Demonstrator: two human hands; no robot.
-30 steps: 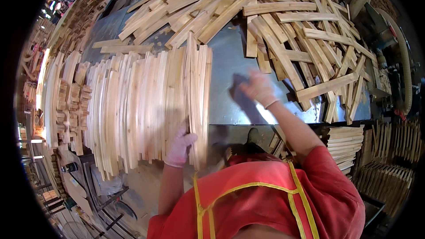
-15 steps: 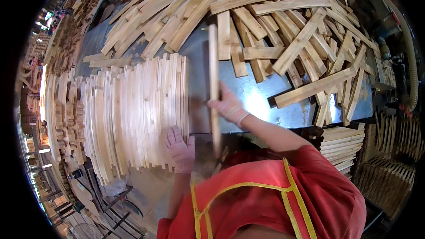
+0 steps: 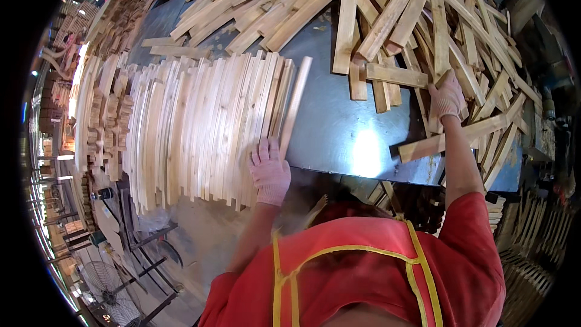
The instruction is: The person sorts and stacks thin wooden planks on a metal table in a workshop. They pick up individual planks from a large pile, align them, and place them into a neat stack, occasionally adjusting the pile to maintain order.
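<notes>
My left hand [image 3: 270, 169], in a pale knitted glove, rests with fingers spread against the near right part of a tight row of pale wooden slats [image 3: 206, 127] standing on edge. One slat [image 3: 296, 103] leans at the right end of this row, tilted with its far end to the right. My right hand [image 3: 448, 95], gloved too, is stretched out to the loose heap on the right. Its fingers are closed around the near end of a wooden slat [image 3: 440, 36] there, and they partly hide that end.
The blue-grey metal table [image 3: 327, 127] carries both the row and a tangled heap of slats [image 3: 284, 6] along its far and right sides. More stacked wood [image 3: 100, 121] stands at the left. A wire-caged fan [image 3: 109, 290] is on the floor at lower left.
The slat my right hand held upright now leans at the row's right end. My right hand has moved right to another slat in the heap. The view has shifted somewhat.
</notes>
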